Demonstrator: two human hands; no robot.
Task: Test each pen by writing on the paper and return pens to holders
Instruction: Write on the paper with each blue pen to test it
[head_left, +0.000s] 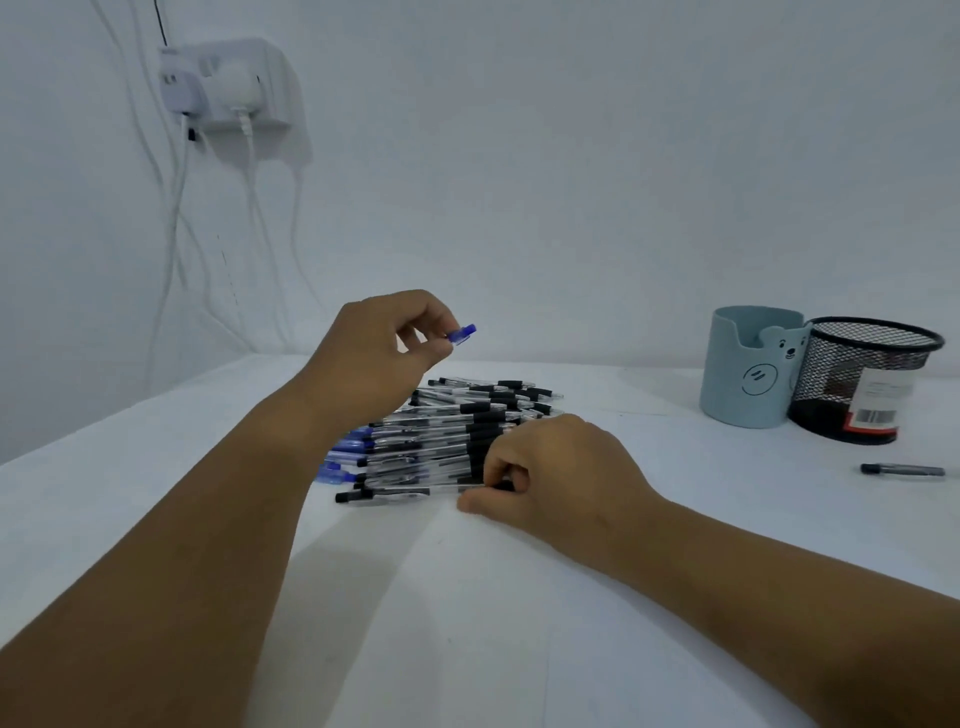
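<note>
- Nearest, the right hand (550, 467) rests on the white table (467, 623), its fingers curled round the grip end of the front pen (395, 493) in the pile.
- That pen lies at the near edge of the pile of pens (447, 431), clear barrels with black grips, blue caps at the left end.
- Above the pile the left hand (379, 353) is raised, pinching a blue cap (462, 334) between thumb and fingertips; it looks like a cap just off a pen, though the blur leaves that unsure.
- To do this step well, lift the gripped pen straight out so the neighbours do not roll, and keep the cap in the left hand for refitting.
- No paper is plainly visible; the white surface may be it.
- Further right, a lone marker (901, 470) lies apart.
- Behind it stand the holders, touching: a blue cup (748, 374) and a mesh cup (862, 384).
</note>
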